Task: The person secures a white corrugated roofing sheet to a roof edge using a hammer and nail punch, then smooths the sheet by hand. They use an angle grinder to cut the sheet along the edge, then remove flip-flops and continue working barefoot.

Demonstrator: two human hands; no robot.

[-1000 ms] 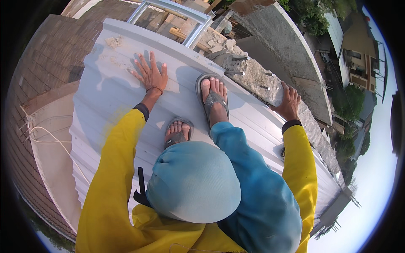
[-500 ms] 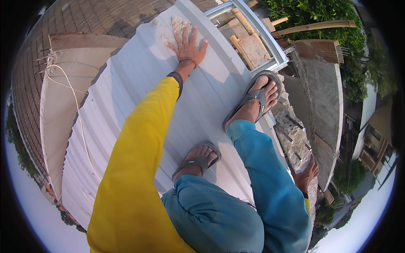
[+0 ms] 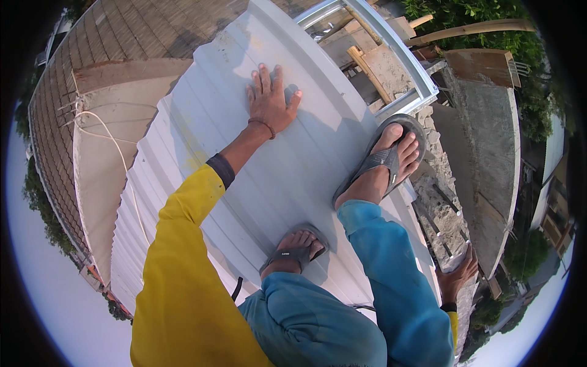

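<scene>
**Under two sandalled feet point(image 3: 391, 160), a pale ribbed sheet point(image 3: 293, 171)**

Light grey, faintly smudged with yellow, the ribbed sheet lies beside rough concrete point(image 3: 449, 226) studded with bars point(image 3: 446, 200). The left hand point(image 3: 271, 107) rests palm down on it, fingers spread (a thin band point(image 3: 263, 125) circles the wrist); the right hand point(image 3: 458, 273) touches the concrete, its grip impossible to tell.

Rooftop building site; corrugated sheeting point(image 3: 306, 174); rebar-studded concrete point(image 3: 450, 226)

head-worn fisheye looks steeply down, seemingly from near.
</scene>
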